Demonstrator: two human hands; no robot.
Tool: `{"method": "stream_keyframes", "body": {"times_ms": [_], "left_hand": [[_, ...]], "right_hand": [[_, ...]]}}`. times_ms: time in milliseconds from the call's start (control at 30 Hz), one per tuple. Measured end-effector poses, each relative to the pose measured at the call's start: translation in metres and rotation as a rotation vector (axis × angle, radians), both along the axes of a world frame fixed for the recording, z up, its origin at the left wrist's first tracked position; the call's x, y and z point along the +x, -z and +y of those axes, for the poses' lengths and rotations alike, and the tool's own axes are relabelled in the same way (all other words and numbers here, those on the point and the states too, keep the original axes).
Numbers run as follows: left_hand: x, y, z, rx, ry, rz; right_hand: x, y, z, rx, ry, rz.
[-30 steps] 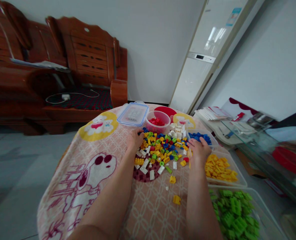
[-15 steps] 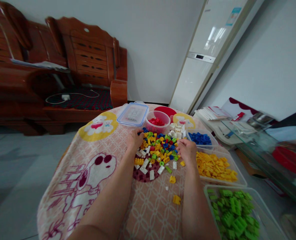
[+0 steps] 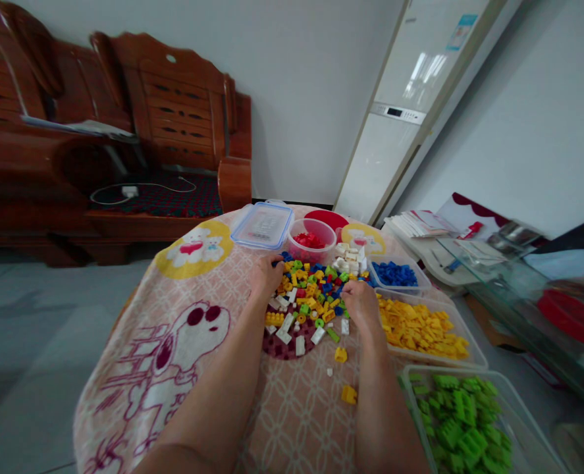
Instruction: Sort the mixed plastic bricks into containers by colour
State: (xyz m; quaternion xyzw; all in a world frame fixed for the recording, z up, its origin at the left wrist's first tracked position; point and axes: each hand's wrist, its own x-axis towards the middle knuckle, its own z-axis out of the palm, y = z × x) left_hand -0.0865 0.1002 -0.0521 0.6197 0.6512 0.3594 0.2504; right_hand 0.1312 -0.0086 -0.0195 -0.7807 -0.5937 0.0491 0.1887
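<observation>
On the blanket [image 3: 292,408]: heap of mixed bricks [image 3: 314,296], left hand [image 3: 266,276] curled at its edge, right hand [image 3: 358,304] dipped in, grip unseen, seemingly mid-pick, fine pinch needed next.

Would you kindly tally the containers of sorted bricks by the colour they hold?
Red tub: 1
Blue tray: 1
Yellow tray: 1
Green tray: 1
Total: 4
</observation>
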Motion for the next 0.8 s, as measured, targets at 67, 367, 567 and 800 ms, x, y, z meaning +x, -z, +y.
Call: {"method": "stream_keyframes", "body": {"times_ms": [67,367,567,800], "left_hand": [[0.0,0.0,0.0,0.0,-0.003,-0.007],[0.0,-0.008,-0.004,-0.021,-0.011,0.017],[0.0,-0.006,-0.004,-0.018,-0.01,0.003],[-0.001,-0.004,-0.002,-0.011,0.006,-0.001]], "right_hand": [[0.002,0.002,0.001,0.032,-0.007,0.031],[0.015,0.008,0.007,0.275,0.143,0.54],[0.03,0.004,0.007,0.739,0.403,0.918],[0.032,0.002,0.006,0.822,0.457,0.972]]}}
